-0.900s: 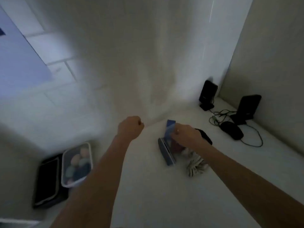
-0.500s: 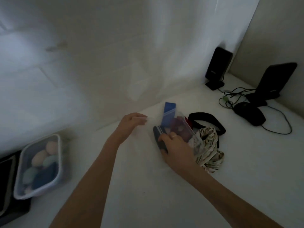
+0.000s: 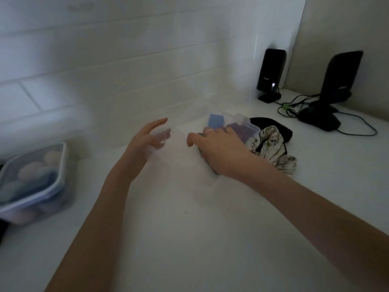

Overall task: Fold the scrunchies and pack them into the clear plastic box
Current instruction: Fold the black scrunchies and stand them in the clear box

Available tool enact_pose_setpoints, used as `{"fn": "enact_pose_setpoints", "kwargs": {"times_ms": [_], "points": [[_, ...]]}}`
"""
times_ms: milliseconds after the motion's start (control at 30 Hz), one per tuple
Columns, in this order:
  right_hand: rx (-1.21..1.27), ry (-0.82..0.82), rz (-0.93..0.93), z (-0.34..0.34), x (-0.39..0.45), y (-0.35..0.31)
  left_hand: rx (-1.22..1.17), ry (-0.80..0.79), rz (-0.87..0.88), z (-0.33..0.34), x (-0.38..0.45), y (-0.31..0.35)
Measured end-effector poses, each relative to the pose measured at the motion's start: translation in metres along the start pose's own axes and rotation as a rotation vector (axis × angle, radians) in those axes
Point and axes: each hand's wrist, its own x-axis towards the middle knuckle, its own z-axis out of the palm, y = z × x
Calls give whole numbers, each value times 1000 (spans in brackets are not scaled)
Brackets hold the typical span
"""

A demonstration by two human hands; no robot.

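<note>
Right hand (image 3: 221, 150) presses down on clear plastic box (image 3: 242, 128) near counter (image 3: 189, 239) back edge, fingers flat; left hand (image 3: 147, 142) open, touching its clear lid (image 3: 179, 148).

A blue piece (image 3: 216, 120) and a purple piece (image 3: 242, 131) are seen inside the clear plastic box (image 3: 245, 123) near the middle. A cream scrunchie with dark marks (image 3: 273, 147) is seen beside it. Two black speakers (image 3: 271, 73) are seen upper right.

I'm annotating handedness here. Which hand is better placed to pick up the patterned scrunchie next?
Probably the right hand: it rests on the clear plastic box, directly beside the patterned scrunchie. The left hand hovers open on the box's far side.
</note>
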Motion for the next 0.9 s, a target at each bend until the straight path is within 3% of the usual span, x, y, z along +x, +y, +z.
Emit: {"fn": "enact_pose_setpoints", "kwargs": {"times_ms": [167, 233, 300, 367, 433, 467, 533, 767, 833, 900], "points": [[-1, 30, -113, 2, -4, -15, 125, 91, 143, -6, -55, -12], [105, 60, -118, 2, -4, -19, 110, 159, 171, -7, -66, -16], [359, 214, -59, 3, -7, -19, 77, 207, 181, -12, -71, -21], [596, 507, 106, 4, -13, -14, 47, 231, 174, -18, -73, -25], [709, 733, 302, 7, -22, -6, 3, 252, 161, -22, -71, -27], [724, 764, 394, 10, -26, -3, -12, 260, 151, -24, -69, -28], [699, 704, 483, 20, -34, 0, -29, 272, 114, -26, -65, -28], [391, 193, 413, 53, -43, -4, -130, 395, 6, -24, -56, -20], [346, 155, 402, 53, -43, -2, -158, 427, -22, -23, -55, -19], [368, 248, 399, 49, -42, -3, -171, 427, -39, -22, -54, -19]]}}
